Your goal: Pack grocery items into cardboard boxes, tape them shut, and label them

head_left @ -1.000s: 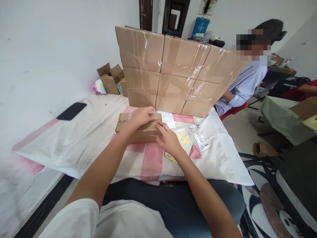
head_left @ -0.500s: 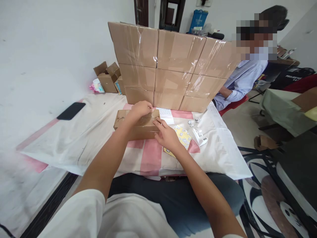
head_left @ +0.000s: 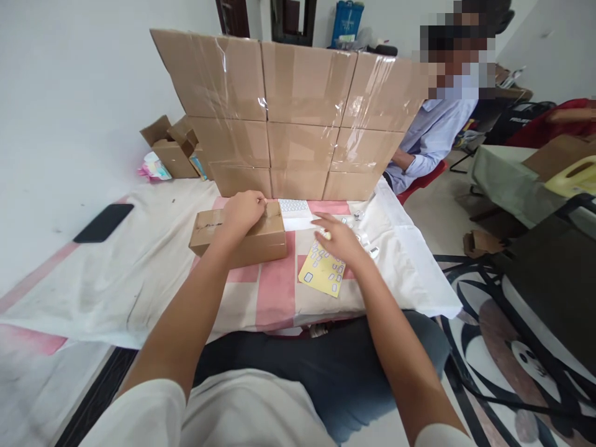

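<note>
A small closed cardboard box (head_left: 261, 245) lies on the cloth before me, with clear tape on its top. My left hand (head_left: 242, 214) rests over its top, thumb and fingertips pressed together near the right end; what they pinch, if anything, I cannot make out. Right of the box, my right hand (head_left: 342, 237) hovers with fingers apart over a yellow sheet of printed stickers (head_left: 321, 271). Beside the box lies a white sheet with printed rows (head_left: 294, 211). A white device (head_left: 372, 251) is mostly hidden behind my right hand.
Taped-together cardboard boxes (head_left: 302, 149) form a wall at the table's back. A black phone (head_left: 105, 223) lies on the left, with an opened carton (head_left: 174, 155) behind it. Beyond the right edge sits a person in a light shirt (head_left: 437, 139). Small clear pieces (head_left: 357, 216) lie rightward.
My right hand has left the box and moved right, over the yellow sheet. My left hand stays on the box. The view has shifted to the right.
</note>
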Demonstrator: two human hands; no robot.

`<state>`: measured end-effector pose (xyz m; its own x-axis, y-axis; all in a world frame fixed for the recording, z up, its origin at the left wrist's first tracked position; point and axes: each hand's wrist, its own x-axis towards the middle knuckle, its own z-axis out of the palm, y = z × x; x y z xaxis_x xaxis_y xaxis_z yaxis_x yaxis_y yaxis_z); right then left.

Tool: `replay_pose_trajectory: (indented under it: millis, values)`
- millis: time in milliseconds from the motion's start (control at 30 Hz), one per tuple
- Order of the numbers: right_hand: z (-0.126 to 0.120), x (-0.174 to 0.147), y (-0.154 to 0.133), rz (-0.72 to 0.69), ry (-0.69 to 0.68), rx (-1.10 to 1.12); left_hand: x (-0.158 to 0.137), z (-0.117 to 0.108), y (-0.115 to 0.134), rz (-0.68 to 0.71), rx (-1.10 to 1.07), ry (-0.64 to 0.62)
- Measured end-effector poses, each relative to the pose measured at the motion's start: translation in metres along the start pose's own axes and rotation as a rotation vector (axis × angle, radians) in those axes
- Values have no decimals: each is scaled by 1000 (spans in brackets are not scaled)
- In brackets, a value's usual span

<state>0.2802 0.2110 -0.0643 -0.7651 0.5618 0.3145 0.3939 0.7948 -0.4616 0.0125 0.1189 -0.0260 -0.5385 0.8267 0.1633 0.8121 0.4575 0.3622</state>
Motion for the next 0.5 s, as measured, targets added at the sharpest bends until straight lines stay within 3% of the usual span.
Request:
replay_pose_trajectory:
  millis: [100,200,367,433,500]
  values:
    - [-27,-8,51,257,28,-78,-6,4,4,2,28,13]
    - [-42,-14,78,364,28,-114,-11,3,7,12,70,-3]
    - [-32,-12,62,321,3,-140,-35,-6,18,56,100,-85]
    - [-21,-10,48,246,2,-146,-56,-2,27,105,65,6]
    - [-10,-10,36,212,-13,-136,-78,14,41,231,13,176]
